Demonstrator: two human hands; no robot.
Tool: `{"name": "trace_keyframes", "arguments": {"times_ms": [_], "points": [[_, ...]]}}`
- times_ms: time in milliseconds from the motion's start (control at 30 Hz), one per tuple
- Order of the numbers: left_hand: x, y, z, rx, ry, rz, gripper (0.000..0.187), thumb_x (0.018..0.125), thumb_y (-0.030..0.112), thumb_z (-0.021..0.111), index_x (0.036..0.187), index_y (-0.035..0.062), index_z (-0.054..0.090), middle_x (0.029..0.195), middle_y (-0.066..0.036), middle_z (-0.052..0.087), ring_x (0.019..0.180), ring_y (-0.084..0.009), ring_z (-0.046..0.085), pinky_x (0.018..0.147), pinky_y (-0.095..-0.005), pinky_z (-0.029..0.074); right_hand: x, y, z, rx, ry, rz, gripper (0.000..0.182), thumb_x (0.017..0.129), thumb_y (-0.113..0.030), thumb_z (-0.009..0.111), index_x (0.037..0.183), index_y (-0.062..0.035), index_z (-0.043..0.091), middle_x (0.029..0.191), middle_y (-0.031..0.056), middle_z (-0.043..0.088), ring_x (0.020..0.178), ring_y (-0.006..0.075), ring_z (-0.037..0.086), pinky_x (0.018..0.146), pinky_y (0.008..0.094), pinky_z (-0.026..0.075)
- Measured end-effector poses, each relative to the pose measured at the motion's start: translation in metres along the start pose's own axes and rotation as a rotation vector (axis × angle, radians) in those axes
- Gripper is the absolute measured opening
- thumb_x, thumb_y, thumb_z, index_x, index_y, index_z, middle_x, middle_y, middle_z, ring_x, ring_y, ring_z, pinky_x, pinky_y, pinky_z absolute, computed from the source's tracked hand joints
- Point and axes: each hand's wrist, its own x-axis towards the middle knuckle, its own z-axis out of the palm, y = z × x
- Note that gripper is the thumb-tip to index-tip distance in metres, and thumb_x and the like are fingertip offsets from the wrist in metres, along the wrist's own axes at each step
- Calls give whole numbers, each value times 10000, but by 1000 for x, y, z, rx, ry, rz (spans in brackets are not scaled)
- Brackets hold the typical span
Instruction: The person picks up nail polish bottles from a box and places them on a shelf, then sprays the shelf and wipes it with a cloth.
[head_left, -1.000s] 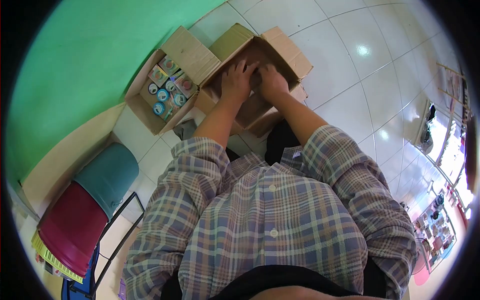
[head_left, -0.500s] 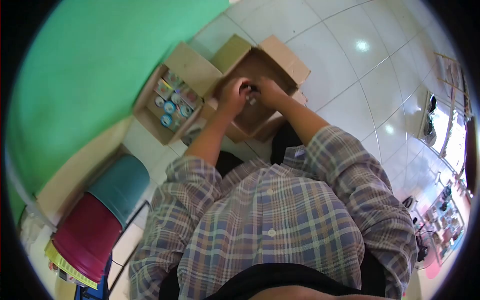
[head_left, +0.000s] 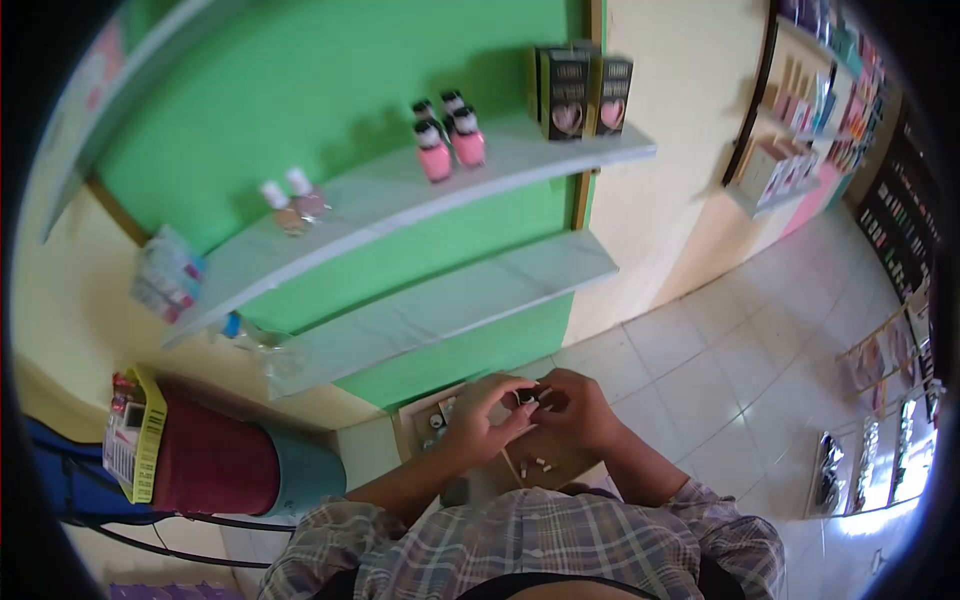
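Observation:
My left hand (head_left: 487, 420) and my right hand (head_left: 580, 408) meet over an open cardboard box (head_left: 560, 448), fingers curled inward. Between their fingertips is a small black-and-white item (head_left: 527, 397), partly covered; I cannot tell its exact kind. Down in the box lie a few small white pieces (head_left: 543, 464). Left of it, a second cardboard box (head_left: 406, 428) contains small round containers (head_left: 437, 421), partly hidden behind my left forearm.
Ahead, a white wall shelf (head_left: 380, 205) carries pink nail polish bottles (head_left: 433, 155), paler bottles (head_left: 300, 200) and black boxes (head_left: 566, 95). A lower shelf (head_left: 450, 300) runs beneath. Maroon (head_left: 215, 455) and teal (head_left: 305, 475) tubs are at left. More display shelves (head_left: 775, 185) stand at right.
The view has tilted up from the floor to the wall shelves. My hands are now raised above the box, held together around the small item; small white pieces now show inside the box.

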Motion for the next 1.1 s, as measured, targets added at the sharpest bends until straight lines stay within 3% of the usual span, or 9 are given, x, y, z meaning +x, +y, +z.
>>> {"name": "trace_keyframes", "arguments": {"times_ms": [200, 233, 333, 367, 500, 733, 800, 867, 1100], "points": [[64, 99, -47, 59, 232, 172, 420, 822, 112, 738, 1206, 15, 598, 1046, -124, 660, 806, -173, 633, 701, -299, 506, 46, -116, -48, -52, 46, -402, 365, 726, -27, 812, 1059, 9, 668, 950, 114, 667, 821, 188, 696, 660, 276, 550], [73, 111, -55, 56, 269, 190, 422, 824, 125, 741, 1206, 18, 600, 1059, -120, 664, 817, -172, 638, 697, -295, 504, 50, -137, -53, -50, 76, -311, 360, 734, -32, 813, 1057, 27, 665, 967, 110, 669, 824, 180, 698, 663, 267, 540], [101, 134, -76, 96, 296, 210, 381, 825, 158, 749, 1161, 22, 630, 1038, -91, 687, 820, -164, 654, 679, -279, 498, 61, -180, -60, -19, 94, -425, 354, 738, -45, 816, 1052, 30, 671, 979, 106, 679, 829, 147, 692, 650, 252, 526], [105, 139, -83, 110, 203, 183, 373, 866, 56, 701, 1205, -49, 589, 1026, -88, 676, 888, -112, 642, 705, -240, 488, 63, -190, -58, -18, 88, -430, 354, 738, -45, 816, 1052, 30, 671, 979, 106, 679, 829, 147, 692, 650, 252, 526], [119, 158, -92, 91, 235, 155, 332, 866, 75, 714, 1161, -46, 623, 975, -54, 682, 867, -100, 646, 697, -237, 507, 70, -217, -57, -15, 99, -405, 399, 745, -54, 817, 1076, 44, 619, 986, 93, 678, 806, 129, 673, 616, 239, 525], [153, 164, -107, 119, 245, 75, 344, 861, 162, 727, 1162, 19, 642, 976, -38, 706, 763, -85, 631, 677, -244, 505, 97, -207, -77, 97, 89, -447, 491, 720, -138, 850, 1120, 6, 603, 1026, 111, 688, 814, 149, 680, 599, 253, 536], [167, 176, -113, 214, 247, 111, 283, 873, 155, 706, 1109, 13, 645, 964, -50, 707, 749, -78, 634, 651, -238, 502, 105, -200, -95, -275, 360, -569, 483, 714, -210, 859, 1093, -15, 631, 1028, 92, 692, 735, 128, 657, 609, 250, 516], [185, 199, -115, 209, 254, 110, 264, 866, 181, 725, 1045, -2, 658, 894, -19, 679, 774, -82, 609, 696, -242, 493, 108, -195, -110, -274, 518, -489, 426, 731, -253, 846, 1046, -36, 660, 916, 44, 673, 585, 84, 528, 579, 242, 461], [282, 211, -114, 810, -74, -73, 313, 800, 261, 763, 988, 23, 684, 836, -73, 714, 695, -152, 646, 646, -282, 509, 93, -153, -119, -116, 528, -393, 314, 783, -220, 805, 997, -34, 668, 810, 13, 606, 573, 57, 473, 555, 230, 422]]}}
